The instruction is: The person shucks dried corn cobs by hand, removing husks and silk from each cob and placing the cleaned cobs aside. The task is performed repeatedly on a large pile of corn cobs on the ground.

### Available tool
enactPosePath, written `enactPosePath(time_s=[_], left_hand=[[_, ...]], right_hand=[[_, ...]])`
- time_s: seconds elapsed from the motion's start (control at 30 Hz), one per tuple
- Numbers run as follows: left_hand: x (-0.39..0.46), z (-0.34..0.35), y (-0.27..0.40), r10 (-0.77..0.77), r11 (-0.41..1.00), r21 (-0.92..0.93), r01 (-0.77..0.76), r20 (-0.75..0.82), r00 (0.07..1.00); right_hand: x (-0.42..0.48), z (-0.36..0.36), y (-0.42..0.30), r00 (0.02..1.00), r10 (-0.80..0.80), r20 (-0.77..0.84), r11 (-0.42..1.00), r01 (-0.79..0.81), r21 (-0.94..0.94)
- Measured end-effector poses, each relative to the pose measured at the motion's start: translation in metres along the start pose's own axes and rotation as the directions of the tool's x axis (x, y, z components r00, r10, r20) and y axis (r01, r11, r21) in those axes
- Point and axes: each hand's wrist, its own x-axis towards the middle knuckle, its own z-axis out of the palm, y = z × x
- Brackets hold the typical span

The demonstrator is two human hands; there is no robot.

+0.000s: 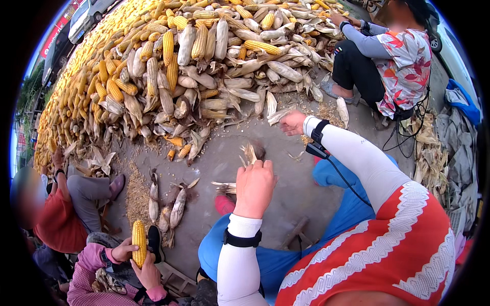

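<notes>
My left hand [255, 187], in a white sleeve with a black wristband, is a raised fist closed on what seems to be the base of a corn cob in dry husk [249, 153]; the hand hides most of it. Farther forward and to the right, my right hand [293, 123] is at a strip of pale dry husk [279, 116], fingers partly curled; whether it grips the strip cannot be told. Ahead lies a large heap of corn [199, 42], with bare yellow cobs on the left and many cobs in husk at the middle and right.
Co-workers sit close by: one at lower left holds a bare yellow cob [139, 244], another sits at far left, a third at upper right. Husked cobs [178, 208] and loose kernels [137, 191] lie on the concrete floor [218, 153]. A cable [346, 183] hangs from my right wrist.
</notes>
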Motion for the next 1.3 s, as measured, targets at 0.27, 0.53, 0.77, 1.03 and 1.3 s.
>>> enactPosePath(time_s=[0.27, 0.53, 0.77, 1.03, 1.3], left_hand=[[0.005, -0.008, -0.012, -0.065, 0.998, 0.0, 0.066, 0.136, 0.989], [0.015, -0.011, -0.026, -0.153, 0.985, -0.037, 0.168, 0.25, 0.956], [0.022, -0.007, -0.036, -0.173, 0.98, -0.041, 0.195, 0.304, 0.937], [0.02, -0.004, -0.032, -0.166, 0.983, -0.026, 0.184, 0.32, 0.933], [0.006, -0.005, -0.007, -0.139, 0.99, 0.012, 0.143, 0.311, 0.94]], right_hand=[[0.127, -0.006, 0.059, 0.98, -0.136, -0.146, 0.915, 0.068, -0.399], [0.208, 0.037, 0.059, 0.891, -0.453, 0.021, 0.519, 0.283, -0.806], [0.255, 0.065, 0.047, 0.907, -0.422, -0.01, 0.482, 0.215, -0.849], [0.221, 0.062, 0.008, 0.739, -0.593, -0.32, 0.685, 0.253, -0.683], [0.122, 0.012, -0.037, 0.779, -0.616, -0.118, 0.572, 0.34, -0.746]])
